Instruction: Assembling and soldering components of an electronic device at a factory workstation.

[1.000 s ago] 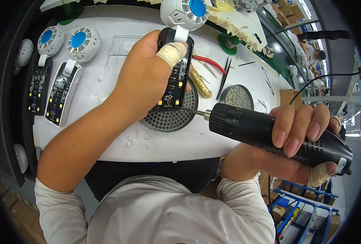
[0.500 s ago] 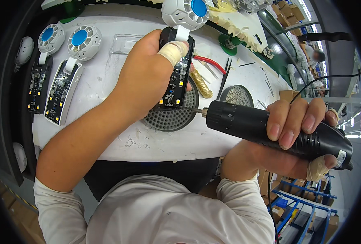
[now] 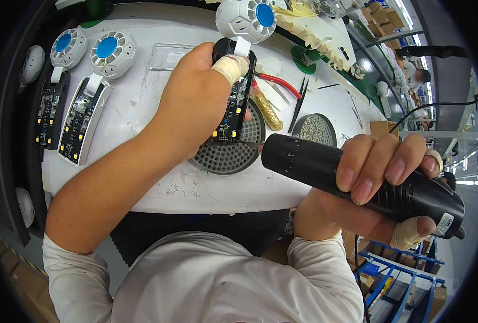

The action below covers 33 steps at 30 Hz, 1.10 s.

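My left hand [image 3: 198,97], its thumb wrapped in tape, is closed round a device with a black circuit-board handle [image 3: 231,119] and a round white vented head [image 3: 245,20] with a blue centre. My right hand [image 3: 382,183] grips a black electric screwdriver [image 3: 309,161] held nearly level, its nose pointing left. The thin bit meets the lower end of the handle; the exact contact spot is too small to make out. Beneath the handle lies a round grey tray with a dimpled surface [image 3: 228,164].
Two similar devices [image 3: 82,121] [image 3: 52,110] lie at the left. Right of the tray are red-handled pliers [image 3: 282,85], dark tweezers [image 3: 298,105], a gold-coloured tube [image 3: 267,110] and a round dish of small screws [image 3: 315,131]. A black cable [image 3: 433,103] hangs at the right.
The screwdriver has moved left, bringing its nose nearer to the handle, and its rear end sits slightly lower. My left hand and the device have barely moved.
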Each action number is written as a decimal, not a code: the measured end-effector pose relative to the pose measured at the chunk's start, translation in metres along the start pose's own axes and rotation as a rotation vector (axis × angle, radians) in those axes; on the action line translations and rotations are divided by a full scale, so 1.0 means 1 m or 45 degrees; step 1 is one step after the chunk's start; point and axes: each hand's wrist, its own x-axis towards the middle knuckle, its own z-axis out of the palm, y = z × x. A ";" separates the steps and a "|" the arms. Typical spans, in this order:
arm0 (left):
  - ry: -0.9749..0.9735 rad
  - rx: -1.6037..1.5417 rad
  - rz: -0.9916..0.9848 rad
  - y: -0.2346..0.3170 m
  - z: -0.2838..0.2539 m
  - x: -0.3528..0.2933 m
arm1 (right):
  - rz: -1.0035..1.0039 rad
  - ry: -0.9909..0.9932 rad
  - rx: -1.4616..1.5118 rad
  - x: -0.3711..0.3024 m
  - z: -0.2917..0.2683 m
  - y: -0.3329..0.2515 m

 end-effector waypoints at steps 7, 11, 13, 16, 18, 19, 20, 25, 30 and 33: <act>0.021 0.095 0.304 0.006 -0.008 0.012 | -0.140 0.040 0.053 0.010 -0.017 -0.023; 0.103 0.253 0.450 0.011 -0.013 0.016 | -0.078 0.119 0.024 0.011 -0.033 -0.010; 0.143 0.207 0.385 0.007 -0.013 0.018 | -0.018 0.158 -0.036 0.010 -0.038 0.008; 0.063 0.211 0.411 0.002 -0.017 0.019 | 0.021 0.101 0.008 0.008 -0.040 0.034; 0.024 0.212 0.423 0.000 -0.016 0.020 | 0.077 0.097 0.081 0.006 -0.043 0.042; 0.013 0.216 0.411 0.000 -0.015 0.020 | 0.105 0.094 0.118 0.005 -0.044 0.044; 0.003 0.222 0.400 0.000 -0.014 0.020 | 0.105 0.102 0.115 0.005 -0.045 0.045; 0.018 0.230 0.385 0.001 -0.012 0.018 | 0.136 0.087 0.113 0.005 -0.049 0.047; 0.026 0.229 0.375 0.001 -0.011 0.016 | 0.155 0.093 0.094 0.004 -0.048 0.047; 0.010 0.220 0.356 0.002 -0.011 0.015 | 0.171 0.110 -0.146 0.006 -0.037 0.039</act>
